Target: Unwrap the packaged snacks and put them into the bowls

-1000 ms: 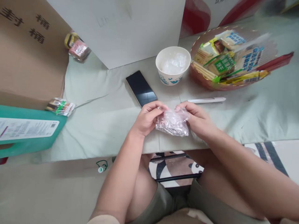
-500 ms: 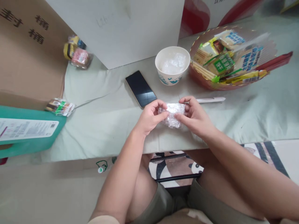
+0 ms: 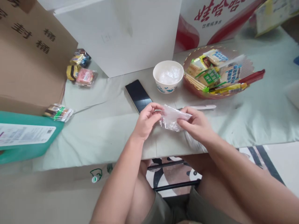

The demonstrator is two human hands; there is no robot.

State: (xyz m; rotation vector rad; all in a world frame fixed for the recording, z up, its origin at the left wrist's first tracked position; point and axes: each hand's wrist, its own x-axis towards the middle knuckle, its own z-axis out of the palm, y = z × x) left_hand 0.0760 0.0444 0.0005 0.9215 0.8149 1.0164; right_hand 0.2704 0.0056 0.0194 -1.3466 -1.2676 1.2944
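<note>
A crumpled sheet of clear plastic film is stretched between my two hands above the front part of the table. My left hand pinches its left edge between thumb and fingers. On the other side, my right hand grips the right end, thumb on top, where a flap stands up in a point. Part of another clear plastic piece lies under my right wrist. Just behind my left hand lies a dark phone. A white pen rests behind my right hand, partly covered by it.
A paper bowl holds clear plastic. Beside it stands a basket of packaged snacks. White boxes line the back; a cardboard box and green container stand left. Wrapped snacks lie near the cardboard. The table's front edge is close.
The plastic film has gone from a bunched wad to a more spread sheet with a raised flap at the right. The view has tilted up slightly, showing more of the boxes.
</note>
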